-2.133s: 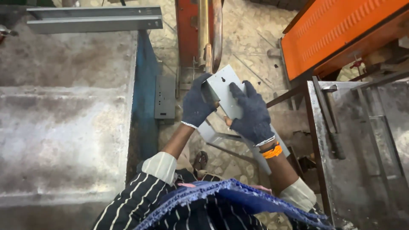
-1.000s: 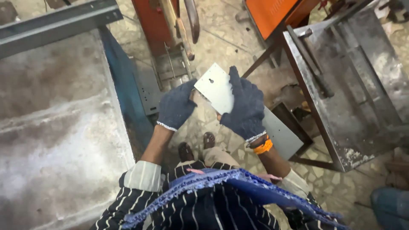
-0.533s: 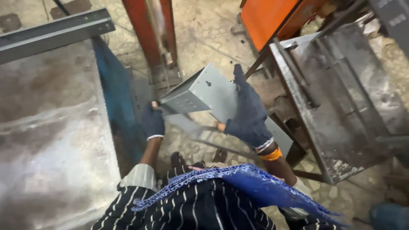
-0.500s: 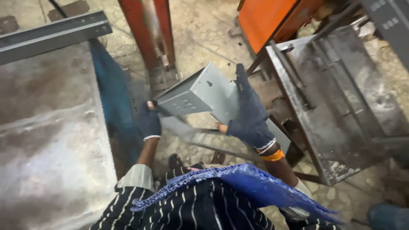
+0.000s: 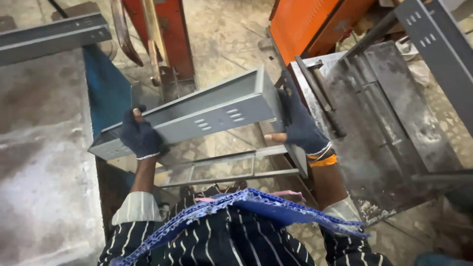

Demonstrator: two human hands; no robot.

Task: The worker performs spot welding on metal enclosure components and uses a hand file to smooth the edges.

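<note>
I hold a long grey metal channel [image 5: 197,116] with slotted holes in its side, level in front of my chest. My left hand [image 5: 140,137], in a dark blue glove, grips its left end from below. My right hand [image 5: 298,125], also gloved and with an orange band at the wrist, grips the right end. The channel spans the gap between a grey metal table [image 5: 39,162] on my left and a steel work stand [image 5: 389,128] on my right.
A red machine frame [image 5: 165,34] stands ahead on the stone floor. An orange cabinet [image 5: 315,22] is at the upper right. Another grey channel [image 5: 51,37] lies on the left table; a perforated one [image 5: 438,44] leans at the far right. A blue table edge [image 5: 106,91] is near.
The channel, held end-on close to me before, has swung round to lie crosswise. My hands have moved apart to its two ends and my view has turned right.
</note>
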